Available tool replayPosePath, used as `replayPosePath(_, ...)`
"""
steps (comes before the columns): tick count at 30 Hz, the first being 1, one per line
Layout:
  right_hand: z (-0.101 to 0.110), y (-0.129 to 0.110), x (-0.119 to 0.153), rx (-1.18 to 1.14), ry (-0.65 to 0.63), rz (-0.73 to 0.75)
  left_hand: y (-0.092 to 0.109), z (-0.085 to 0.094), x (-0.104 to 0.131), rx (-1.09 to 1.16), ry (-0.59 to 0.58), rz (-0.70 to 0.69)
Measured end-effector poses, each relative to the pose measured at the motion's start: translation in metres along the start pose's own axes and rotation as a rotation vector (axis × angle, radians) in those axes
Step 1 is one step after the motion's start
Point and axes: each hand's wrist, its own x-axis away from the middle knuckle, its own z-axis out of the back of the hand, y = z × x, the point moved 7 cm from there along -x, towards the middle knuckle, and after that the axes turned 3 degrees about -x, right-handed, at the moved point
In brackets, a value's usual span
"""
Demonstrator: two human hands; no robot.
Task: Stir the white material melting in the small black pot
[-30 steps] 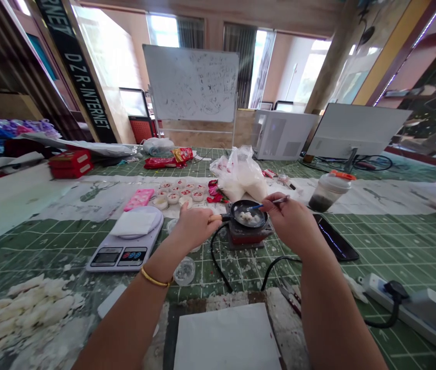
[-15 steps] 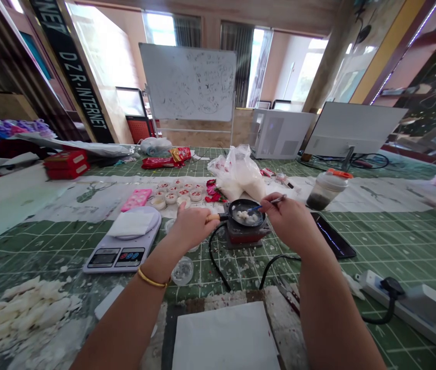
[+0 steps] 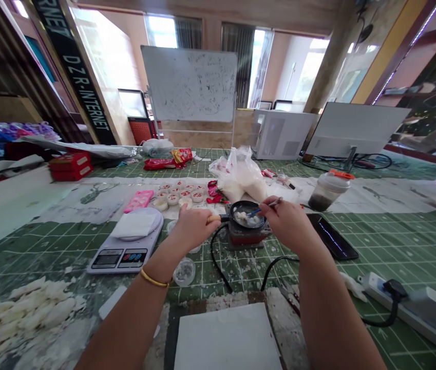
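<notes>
My left hand (image 3: 193,226) is closed round the wooden handle of a small black frying pan (image 3: 247,226). The pan rests on a small hot plate (image 3: 246,237) with a dark red side. Whitish lumps (image 3: 243,218) lie in some melted liquid inside it. Pinched in my right hand (image 3: 285,221) is a thin blue stirring tool (image 3: 254,211), its exact kind unclear, with its tip among the lumps. A clear plastic bag of white material (image 3: 243,180) stands just behind the pan.
A kitchen scale (image 3: 129,246) bearing white paper stands left, near a heap of white flakes (image 3: 25,308). Small filled cups (image 3: 179,195) sit behind. To the right are a phone (image 3: 333,236), a lidded cup (image 3: 327,190) and a power strip (image 3: 402,303). A black cable (image 3: 218,262) runs from the hot plate.
The tool's tip has shifted slightly within the pan, and the lumps sit a little differently. The whole view has moved slightly; both hands keep their hold.
</notes>
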Motion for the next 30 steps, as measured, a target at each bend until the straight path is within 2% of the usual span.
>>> replayPosePath(3,0.004,-0.001,0.0,-0.02,0.071,0.026,0.0,0.0,-0.001,-0.011,0.019,-0.008)
replayPosePath(7,-0.004,-0.002,-0.001,-0.034,-0.02,0.028,0.0,-0.003,-0.001,-0.011,0.024,-0.006)
replayPosePath(11,0.002,0.001,-0.002,0.003,0.062,-0.014,0.001,-0.003,-0.001,0.001,0.025,0.017)
replayPosePath(15,0.0,0.004,-0.003,0.036,0.004,-0.037,0.002,-0.002,0.0,0.013,0.013,0.036)
replayPosePath(18,0.006,0.003,-0.002,0.025,0.079,-0.029,0.004,0.0,0.0,0.017,0.012,0.018)
replayPosePath(22,-0.003,0.002,-0.002,0.025,-0.012,-0.018,0.004,0.001,0.0,0.024,0.014,0.025)
replayPosePath(27,0.006,0.006,-0.002,0.028,0.087,-0.027,0.003,0.001,-0.001,0.004,0.015,0.056)
replayPosePath(30,0.006,0.008,-0.001,0.077,0.033,-0.044,0.002,0.0,-0.001,-0.005,0.005,0.074)
